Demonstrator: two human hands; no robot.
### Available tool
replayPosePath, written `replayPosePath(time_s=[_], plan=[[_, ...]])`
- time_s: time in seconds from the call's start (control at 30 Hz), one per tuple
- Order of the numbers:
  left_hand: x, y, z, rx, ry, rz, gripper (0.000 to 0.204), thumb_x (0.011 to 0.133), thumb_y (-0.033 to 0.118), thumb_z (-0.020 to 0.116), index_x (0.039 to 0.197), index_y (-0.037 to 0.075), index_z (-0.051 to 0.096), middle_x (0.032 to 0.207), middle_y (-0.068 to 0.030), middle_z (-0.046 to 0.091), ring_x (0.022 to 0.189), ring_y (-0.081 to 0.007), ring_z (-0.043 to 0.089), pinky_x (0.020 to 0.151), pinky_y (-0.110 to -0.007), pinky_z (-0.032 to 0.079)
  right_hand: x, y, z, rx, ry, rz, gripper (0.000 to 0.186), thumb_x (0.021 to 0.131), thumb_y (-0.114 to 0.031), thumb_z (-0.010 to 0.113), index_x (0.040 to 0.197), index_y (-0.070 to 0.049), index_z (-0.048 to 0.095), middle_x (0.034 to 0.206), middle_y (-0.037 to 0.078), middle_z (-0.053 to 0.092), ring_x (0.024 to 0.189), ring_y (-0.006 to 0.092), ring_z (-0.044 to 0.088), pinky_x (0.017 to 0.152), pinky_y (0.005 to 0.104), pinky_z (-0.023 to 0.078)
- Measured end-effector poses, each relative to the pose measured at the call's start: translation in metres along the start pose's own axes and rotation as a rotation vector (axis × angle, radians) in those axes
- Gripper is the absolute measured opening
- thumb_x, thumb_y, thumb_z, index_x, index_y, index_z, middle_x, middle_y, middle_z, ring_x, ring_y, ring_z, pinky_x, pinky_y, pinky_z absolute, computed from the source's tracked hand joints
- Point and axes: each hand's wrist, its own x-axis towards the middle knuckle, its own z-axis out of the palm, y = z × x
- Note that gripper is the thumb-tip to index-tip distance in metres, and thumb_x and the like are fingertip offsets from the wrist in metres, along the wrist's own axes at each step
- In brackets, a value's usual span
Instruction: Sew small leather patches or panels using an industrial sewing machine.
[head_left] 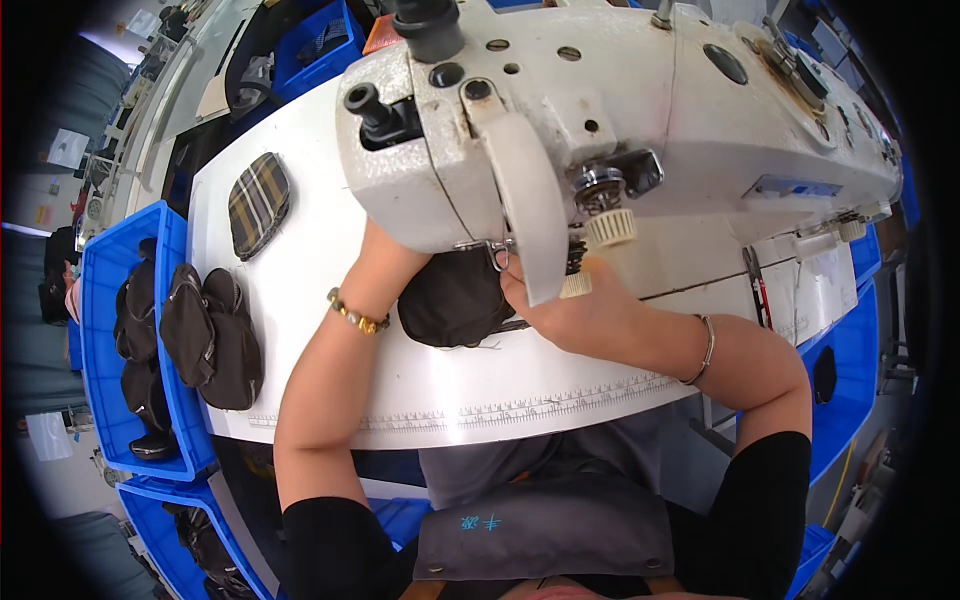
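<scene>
A dark fabric piece [452, 300], rounded like a small pouch with loose threads at its lower edge, lies under the head of a white sewing machine [620, 110]. My left hand [396, 248] reaches in at the fabric's left side; the machine head hides its fingers. On the fabric's right side, by the needle area, my right hand [570, 305] has its fingers curled closed on the fabric edge. The machine's pale curved lever [530, 200] covers part of that hand.
A plaid fabric piece [259, 206] and dark pouches [210, 335] lie on the white table [330, 400] at left. Beside it stands a blue bin [185, 400] of dark pouches. Red-and-black snips [758, 288] lie at right, near another blue bin [845, 405].
</scene>
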Motion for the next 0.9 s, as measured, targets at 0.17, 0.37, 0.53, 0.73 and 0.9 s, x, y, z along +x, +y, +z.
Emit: replayPosePath(time_s=[0.17,0.37,0.53,0.73,0.9], plan=[[-0.034,0.03,-0.034,0.025,-0.065,-0.066,0.035,0.076,0.014,0.075,0.11,0.01,0.068,0.107,-0.0062,0.068,0.114,-0.0283,0.057,0.101,-0.048,0.033,0.005,0.006,0.026,0.233,0.565,0.169,0.022,0.081,-0.014,0.066,0.101,-0.008,0.07,0.053,0.003,0.051,0.042,0.0215,0.054,0.041,0.0366,0.044],[-0.058,0.091,-0.044,0.142,-0.016,0.038,0.033,0.071,0.014,0.074,0.102,0.011,0.065,0.099,-0.0004,0.066,0.106,-0.0238,0.059,0.106,-0.053,0.031,0.011,0.015,-0.002,0.494,0.734,0.281,0.011,0.078,-0.025,0.071,0.074,-0.015,0.07,0.061,0.004,0.06,0.048,0.025,0.059,0.042,0.0377,0.045],[-0.054,0.072,-0.036,0.361,0.257,0.235,0.02,0.076,0.013,0.064,0.096,0.012,0.064,0.095,0.0023,0.065,0.088,-0.0155,0.062,0.103,-0.049,0.038,0.009,0.013,-0.022,0.506,0.723,0.374,0.011,0.075,-0.023,0.074,0.077,-0.014,0.068,0.066,0.005,0.064,0.054,0.0249,0.062,0.045,0.0365,0.047],[-0.057,0.056,-0.021,0.346,0.384,0.436,0.021,0.068,0.011,0.066,0.089,0.011,0.065,0.069,0.0028,0.054,0.059,-0.0115,0.053,0.062,-0.027,0.047,0.006,0.01,-0.031,0.36,0.642,0.267,0.011,0.074,-0.015,0.069,0.084,-0.011,0.067,0.064,0.005,0.062,0.052,0.0255,0.061,0.045,0.0355,0.048],[-0.049,0.048,-0.021,0.341,0.434,0.486,0.026,0.064,0.01,0.066,0.09,0.011,0.065,0.066,0.002,0.049,0.055,-0.0119,0.049,0.051,-0.026,0.041,0.009,0.011,-0.015,0.181,0.755,0.189,0.014,0.071,-0.011,0.066,0.085,-0.011,0.068,0.06,0.004,0.058,0.049,0.0233,0.059,0.042,0.035,0.046]])
